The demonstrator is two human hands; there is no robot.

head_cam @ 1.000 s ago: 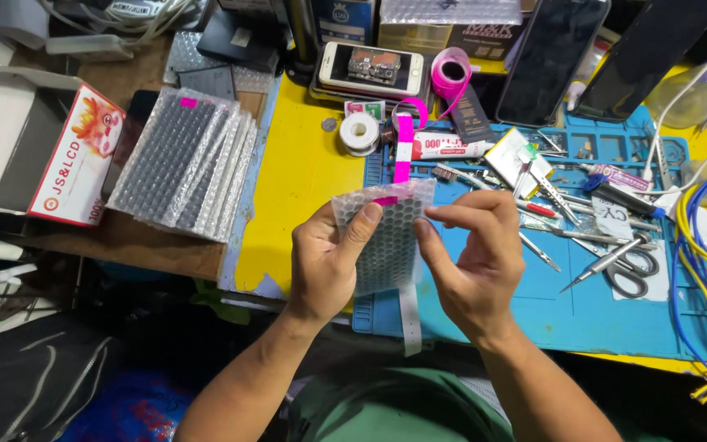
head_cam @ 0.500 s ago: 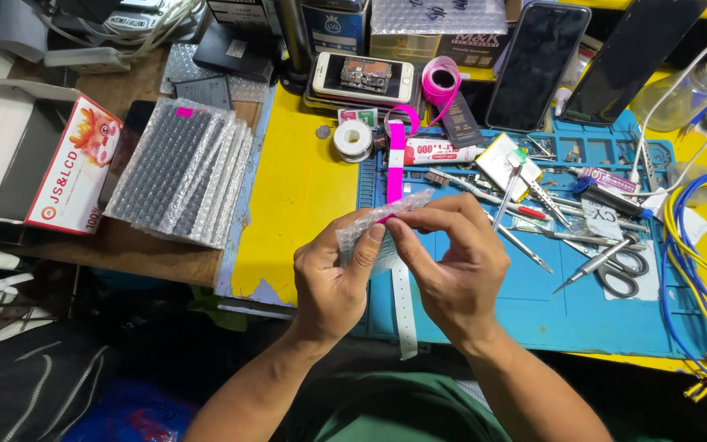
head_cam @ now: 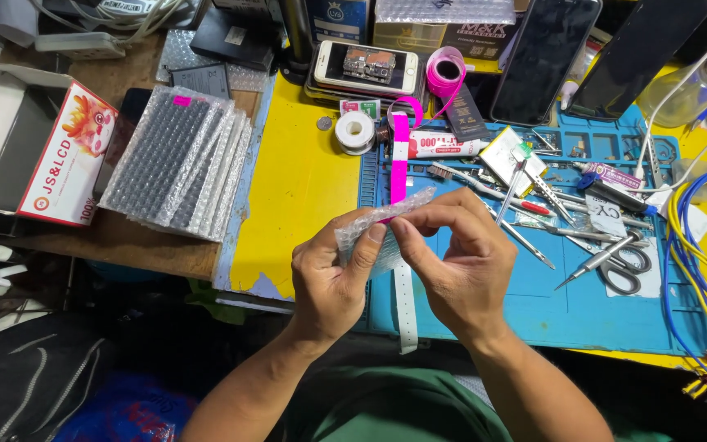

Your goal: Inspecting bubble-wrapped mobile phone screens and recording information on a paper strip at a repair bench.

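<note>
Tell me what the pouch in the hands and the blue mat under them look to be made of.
Pouch: clear plastic bubble wrap, by its rows of small glossy bubbles and see-through skin; both hands pinch it.
Mat: probably silicone or soft rubber, judging by its matte blue surface and moulded compartments along the far edge; the look alone cannot settle which.

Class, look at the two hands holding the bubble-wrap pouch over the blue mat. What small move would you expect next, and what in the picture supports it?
Probably pressing the pouch's top edge flat. Both the left hand and right hand pinch the bubble-wrap pouch at its upper edge, thumbs meeting, and a pink tape strip lies just behind on the blue mat, seemingly ready for sealing.
</note>
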